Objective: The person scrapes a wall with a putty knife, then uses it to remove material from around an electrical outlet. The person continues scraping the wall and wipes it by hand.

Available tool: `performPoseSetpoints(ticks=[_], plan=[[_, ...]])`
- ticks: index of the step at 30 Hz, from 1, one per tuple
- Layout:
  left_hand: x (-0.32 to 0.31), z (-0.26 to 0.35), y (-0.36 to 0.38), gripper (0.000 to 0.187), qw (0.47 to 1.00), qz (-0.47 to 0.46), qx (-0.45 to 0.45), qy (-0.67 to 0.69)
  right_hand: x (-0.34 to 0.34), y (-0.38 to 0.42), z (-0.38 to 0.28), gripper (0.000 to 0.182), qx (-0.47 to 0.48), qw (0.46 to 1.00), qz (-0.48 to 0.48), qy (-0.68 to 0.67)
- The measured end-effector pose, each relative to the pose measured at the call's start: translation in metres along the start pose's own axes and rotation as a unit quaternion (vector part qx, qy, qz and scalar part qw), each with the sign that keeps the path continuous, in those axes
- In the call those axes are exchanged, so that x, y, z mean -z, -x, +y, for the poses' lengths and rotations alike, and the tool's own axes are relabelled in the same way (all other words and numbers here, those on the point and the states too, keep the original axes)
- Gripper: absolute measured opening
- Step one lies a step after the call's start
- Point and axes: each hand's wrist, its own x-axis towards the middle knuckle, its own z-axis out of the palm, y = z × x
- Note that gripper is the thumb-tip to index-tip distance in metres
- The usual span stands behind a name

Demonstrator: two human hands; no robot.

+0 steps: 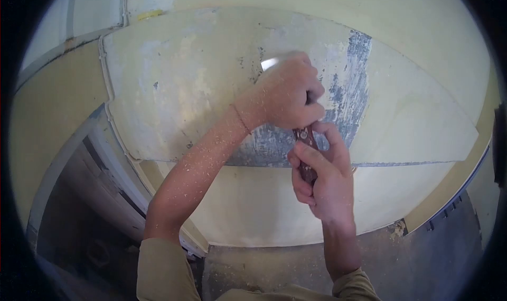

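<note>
Slipping could be caused by hard pushing: the long dark-brown handle is clamped by the right hand; what is gripped by the curled left hand can't be seen.

Indoor room, appearing to be undergoing renovation; whether home or office, cannot tell. Pale painted wall is rising ahead, its broad band looking stained and worn, a scuffed grey patch showing through the paint. Surface-run cable is trailing down the left, near a door frame bordering a dark opening. Below, bare grey floor is showing scattered flecks, pale debris lying at the wall's foot.
</note>
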Motion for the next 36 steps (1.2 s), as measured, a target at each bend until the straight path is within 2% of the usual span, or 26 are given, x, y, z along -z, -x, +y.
performPoseSetpoints(ticks=[4, 5, 7, 8, 11, 13, 17, 18, 20, 23, 25, 28, 30, 32, 33, 34, 36], plan=[[0.013, -0.003, -0.011, 0.024, 0.997, 0.065, 0.041, -0.015, 0.002, -0.014, -0.013, 0.027, -0.001, 0.999, -0.034, -0.004], [0.004, -0.002, -0.003, 0.024, 0.997, 0.063, 0.047, -0.014, 0.004, -0.006, -0.008, 0.027, -0.007, 0.999, -0.034, -0.005], [-0.002, 0.004, 0.003, 0.024, 1.000, 0.022, 0.004, 0.016, 0.006, 0.003, -0.002, 0.027, -0.011, 1.000, -0.026, 0.008], [0.001, 0.005, 0.003, 0.024, 1.000, -0.001, 0.020, 0.005, 0.005, 0.002, -0.002, 0.027, -0.006, 1.000, -0.026, 0.007], [0.018, -0.009, -0.011, 0.024, 0.998, 0.059, -0.009, -0.012, -0.001, -0.009, -0.007, 0.030, -0.021, 1.000, -0.005, 0.003], [0.013, -0.006, -0.009, 0.024, 0.999, 0.043, 0.011, -0.007, -0.001, -0.014, -0.010, 0.029, 0.008, 0.999, -0.038, 0.008], [-0.001, 0.008, 0.003, 0.024, 0.999, -0.016, 0.038, 0.008, 0.006, 0.002, -0.001, 0.029, -0.017, 1.000, -0.018, 0.010], [0.007, 0.000, -0.003, 0.024, 0.999, -0.013, 0.031, 0.003, 0.001, -0.005, -0.003, 0.029, -0.002, 1.000, -0.020, 0.012], [0.026, -0.008, -0.011, 0.024, 0.998, 0.053, 0.032, -0.029, -0.003, -0.011, -0.007, 0.029, 0.001, 1.000, -0.015, 0.009], [0.016, -0.008, -0.008, 0.024, 0.999, 0.036, -0.019, -0.016, -0.001, -0.009, -0.009, 0.030, 0.005, 0.999, -0.045, 0.013], [0.004, -0.002, 0.001, 0.024, 0.999, 0.030, -0.011, 0.010, 0.008, 0.000, -0.002, 0.031, -0.018, 0.999, -0.037, 0.010], [0.014, -0.005, -0.005, 0.024, 1.000, 0.015, 0.000, 0.010, 0.001, -0.014, -0.009, 0.029, -0.002, 0.999, -0.036, 0.013], [0.030, -0.007, -0.010, 0.024, 0.995, 0.060, 0.055, -0.050, 0.000, -0.019, -0.015, 0.028, -0.003, 0.999, -0.044, 0.022], [0.008, -0.002, -0.005, 0.024, 0.998, 0.060, 0.034, -0.009, 0.005, -0.012, -0.016, 0.028, 0.003, 0.998, -0.059, 0.027], [-0.001, -0.002, -0.002, 0.024, 0.998, 0.062, 0.004, 0.026, 0.013, -0.001, -0.014, 0.029, -0.025, 0.998, -0.043, 0.031], [-0.006, 0.001, 0.001, 0.024, 0.998, 0.062, 0.001, 0.022, 0.017, 0.005, -0.013, 0.029, -0.051, 0.998, -0.027, 0.036], [-0.016, 0.005, 0.006, 0.025, 0.998, 0.054, 0.029, 0.034, 0.013, 0.006, -0.007, 0.028, -0.035, 0.999, -0.027, 0.026]])
